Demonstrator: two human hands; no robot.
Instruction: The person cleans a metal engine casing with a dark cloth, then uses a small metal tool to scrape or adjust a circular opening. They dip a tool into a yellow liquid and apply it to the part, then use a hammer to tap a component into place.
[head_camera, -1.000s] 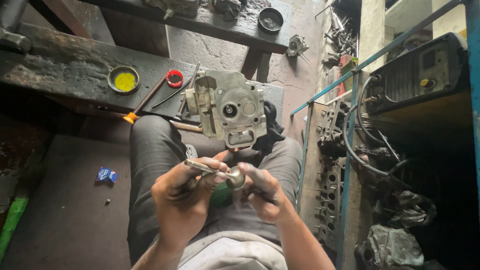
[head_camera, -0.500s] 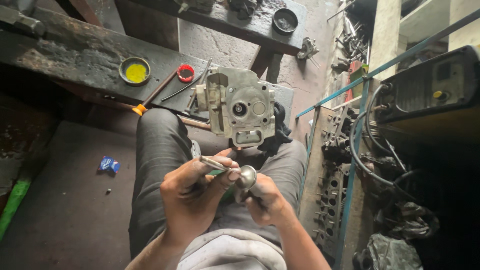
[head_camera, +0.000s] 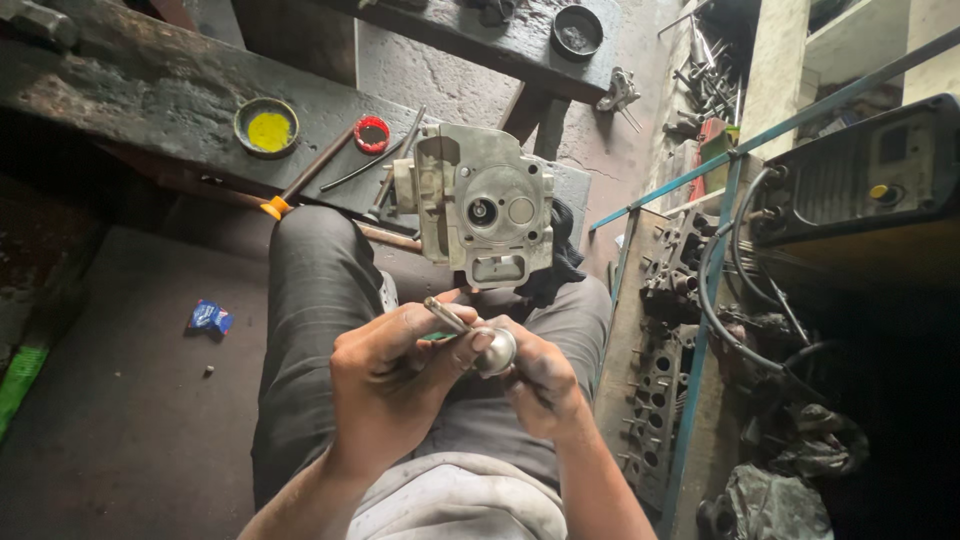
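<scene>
I sit with grey trousers, both hands over my lap. My left hand (head_camera: 395, 375) grips a small metal valve (head_camera: 480, 343), its thin stem pointing up left and its round shiny head toward my right hand. My right hand (head_camera: 540, 375) touches the valve head with thumb and fingertips. A grey metal cylinder head (head_camera: 485, 205) stands on my knees just beyond the hands, with a dark rag (head_camera: 560, 265) beside it.
A dark greasy bench (head_camera: 150, 95) carries a tin of yellow paste (head_camera: 266, 128), a red cap (head_camera: 372, 134) and long rods (head_camera: 310, 172). More engine castings (head_camera: 665, 330) lie at right beside a blue rail (head_camera: 705, 310) and hoses. A blue wrapper (head_camera: 209, 318) lies on the floor.
The view has shifted slightly. My hands stay together on the valve, and the left thumb has slid onto the valve head.
</scene>
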